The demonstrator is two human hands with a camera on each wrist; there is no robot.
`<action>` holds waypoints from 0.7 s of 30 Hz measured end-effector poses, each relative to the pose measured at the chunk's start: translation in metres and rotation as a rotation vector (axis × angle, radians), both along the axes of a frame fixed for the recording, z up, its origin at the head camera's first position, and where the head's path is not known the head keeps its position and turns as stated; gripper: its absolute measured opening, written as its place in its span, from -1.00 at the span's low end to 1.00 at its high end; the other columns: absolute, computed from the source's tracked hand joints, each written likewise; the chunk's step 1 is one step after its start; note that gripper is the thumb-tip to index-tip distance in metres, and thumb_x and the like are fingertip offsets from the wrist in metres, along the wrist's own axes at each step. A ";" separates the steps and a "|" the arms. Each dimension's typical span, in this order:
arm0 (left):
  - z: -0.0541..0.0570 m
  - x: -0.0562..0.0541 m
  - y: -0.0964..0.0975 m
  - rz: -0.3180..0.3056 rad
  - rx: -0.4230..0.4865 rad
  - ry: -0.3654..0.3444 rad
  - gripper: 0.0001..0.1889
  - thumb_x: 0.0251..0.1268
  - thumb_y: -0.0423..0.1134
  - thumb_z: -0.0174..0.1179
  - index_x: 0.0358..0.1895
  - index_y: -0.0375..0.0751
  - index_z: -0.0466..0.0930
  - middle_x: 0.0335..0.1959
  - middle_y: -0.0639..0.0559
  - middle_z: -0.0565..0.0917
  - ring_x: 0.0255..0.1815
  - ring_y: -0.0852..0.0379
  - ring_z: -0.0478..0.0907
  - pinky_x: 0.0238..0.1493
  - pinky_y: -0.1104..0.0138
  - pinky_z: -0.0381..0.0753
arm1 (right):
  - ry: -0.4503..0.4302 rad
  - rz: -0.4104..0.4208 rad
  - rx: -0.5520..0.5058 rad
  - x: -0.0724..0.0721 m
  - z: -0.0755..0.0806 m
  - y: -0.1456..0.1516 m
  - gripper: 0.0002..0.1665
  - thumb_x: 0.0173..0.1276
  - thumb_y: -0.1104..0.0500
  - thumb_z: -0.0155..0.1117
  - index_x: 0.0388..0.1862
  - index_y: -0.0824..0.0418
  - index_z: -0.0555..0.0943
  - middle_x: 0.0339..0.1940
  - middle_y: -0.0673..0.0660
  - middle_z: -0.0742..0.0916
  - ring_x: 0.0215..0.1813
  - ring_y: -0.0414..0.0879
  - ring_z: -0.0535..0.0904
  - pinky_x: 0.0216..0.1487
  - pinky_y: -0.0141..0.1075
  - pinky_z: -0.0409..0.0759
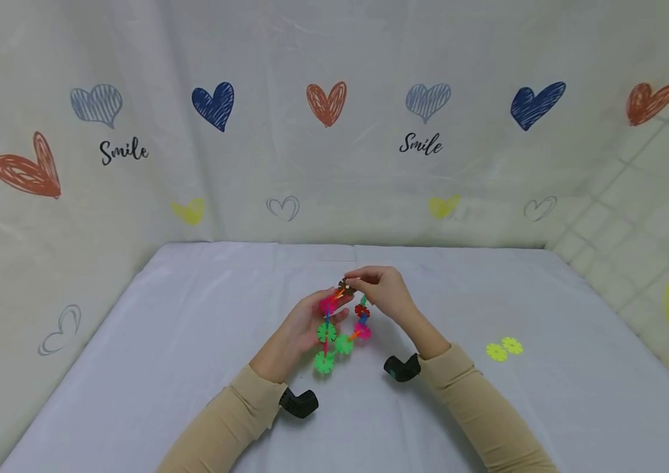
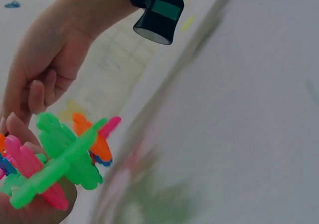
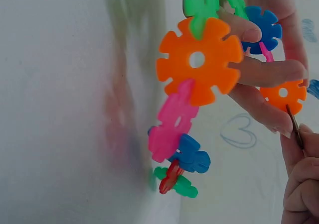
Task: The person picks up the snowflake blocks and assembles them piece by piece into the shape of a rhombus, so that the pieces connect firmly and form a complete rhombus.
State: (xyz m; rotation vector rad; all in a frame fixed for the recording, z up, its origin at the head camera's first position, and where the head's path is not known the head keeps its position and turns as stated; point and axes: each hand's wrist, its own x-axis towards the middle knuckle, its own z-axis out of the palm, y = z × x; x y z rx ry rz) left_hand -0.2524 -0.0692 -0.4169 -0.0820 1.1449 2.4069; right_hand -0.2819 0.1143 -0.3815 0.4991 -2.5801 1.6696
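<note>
A chain of slotted plastic discs, with green (image 1: 324, 362), pink (image 1: 362, 330), orange (image 3: 174, 42), blue (image 3: 262, 30) and red (image 1: 361, 311) pieces, hangs above the table in a loop. My left hand (image 1: 300, 328) holds it at its left side, fingers around the discs. With thumb and fingertips, my right hand (image 1: 386, 293) pinches a brown disc (image 1: 344, 286) at the chain's upper end. In the right wrist view, the brown disc stands edge-on against a small orange disc (image 3: 283, 91). How deep their slots engage, I cannot tell.
Two yellow discs (image 1: 497, 352) lie side by side on the white table cover (image 1: 429, 420) to the right. Behind the table hangs a pale cloth (image 1: 364, 184) printed with hearts. A black wrist device (image 1: 300, 403) sits on each forearm.
</note>
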 end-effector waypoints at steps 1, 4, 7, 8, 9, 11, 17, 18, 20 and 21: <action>0.000 0.000 0.000 -0.002 0.006 -0.003 -0.74 0.67 -0.12 -0.07 0.16 -0.10 0.53 -0.11 0.11 0.76 -0.24 0.17 0.59 -0.33 0.40 0.49 | 0.005 0.005 0.001 0.000 -0.001 0.000 -0.78 0.43 0.19 0.40 -0.02 0.26 0.80 -0.23 0.12 0.81 -0.54 -0.12 0.40 -0.50 -0.36 0.41; 0.000 0.000 0.001 0.008 -0.001 -0.013 -0.74 0.69 -0.09 -0.08 0.16 -0.06 0.53 -0.11 0.11 0.74 -0.34 0.21 0.55 -0.43 0.44 0.44 | 0.019 0.018 0.004 0.001 -0.002 -0.002 -0.77 0.42 0.19 0.42 -0.03 0.27 0.80 -0.24 0.12 0.82 -0.52 -0.13 0.43 -0.50 -0.36 0.42; -0.001 0.000 0.002 0.013 -0.019 0.001 -0.72 0.70 -0.11 -0.08 0.24 -0.09 0.49 -0.11 0.14 0.73 -0.37 0.23 0.53 -0.45 0.48 0.44 | 0.030 0.033 0.034 0.001 0.000 -0.002 -0.74 0.42 0.18 0.42 0.01 0.27 0.79 -0.27 0.15 0.81 -0.52 -0.10 0.44 -0.52 -0.37 0.38; -0.002 0.000 0.002 0.020 -0.025 0.007 -0.70 0.70 -0.13 -0.08 0.28 -0.11 0.46 -0.12 0.15 0.73 -0.38 0.24 0.53 -0.46 0.48 0.44 | 0.032 0.037 0.048 0.001 0.002 -0.001 -0.73 0.42 0.17 0.42 0.03 0.27 0.78 -0.28 0.19 0.80 -0.52 -0.08 0.45 -0.53 -0.37 0.36; -0.003 0.000 0.002 0.024 -0.030 0.016 -0.69 0.70 -0.14 -0.08 0.31 -0.14 0.43 -0.12 0.15 0.73 -0.38 0.24 0.52 -0.45 0.49 0.45 | 0.032 0.044 0.062 0.002 0.003 0.000 -0.71 0.43 0.16 0.42 0.05 0.26 0.77 -0.29 0.21 0.79 -0.53 -0.05 0.45 -0.54 -0.36 0.34; -0.004 -0.001 0.002 0.031 -0.029 0.024 -0.65 0.70 -0.16 -0.09 0.37 -0.18 0.37 -0.14 0.15 0.73 -0.39 0.25 0.52 -0.45 0.49 0.47 | 0.025 0.058 0.082 0.001 0.006 0.005 -0.66 0.44 0.13 0.41 0.11 0.25 0.75 -0.33 0.25 0.76 -0.55 -0.02 0.43 -0.56 -0.35 0.29; -0.004 -0.002 0.002 0.063 -0.036 0.004 -0.62 0.69 -0.18 -0.07 0.40 -0.22 0.35 -0.14 0.12 0.73 -0.39 0.26 0.52 -0.43 0.49 0.52 | 0.031 0.111 0.089 0.005 0.016 0.034 -0.63 0.45 0.10 0.40 0.17 0.18 0.72 -0.18 0.14 0.79 -0.55 -0.07 0.43 -0.54 -0.32 0.27; -0.004 -0.002 0.002 0.065 -0.036 -0.001 -0.63 0.69 -0.18 -0.07 0.40 -0.21 0.35 -0.14 0.11 0.73 -0.39 0.26 0.52 -0.44 0.49 0.52 | 0.034 0.119 0.092 0.006 0.018 0.040 -0.63 0.45 0.10 0.40 0.17 0.18 0.72 -0.16 0.14 0.80 -0.54 -0.08 0.44 -0.53 -0.32 0.28; -0.004 -0.002 0.002 0.068 -0.035 -0.002 -0.63 0.69 -0.18 -0.06 0.40 -0.21 0.35 -0.14 0.11 0.73 -0.40 0.26 0.53 -0.44 0.49 0.53 | 0.039 0.135 0.103 0.008 0.021 0.055 -0.63 0.44 0.12 0.40 0.17 0.20 0.72 -0.12 0.15 0.79 -0.51 -0.01 0.47 -0.48 -0.32 0.34; -0.003 -0.002 0.001 0.069 -0.033 -0.003 -0.62 0.68 -0.18 -0.05 0.40 -0.21 0.34 -0.14 0.11 0.73 -0.40 0.26 0.53 -0.44 0.49 0.53 | 0.040 0.137 0.113 0.009 0.022 0.062 -0.63 0.44 0.12 0.40 0.17 0.21 0.71 -0.11 0.16 0.79 -0.50 0.00 0.48 -0.46 -0.31 0.37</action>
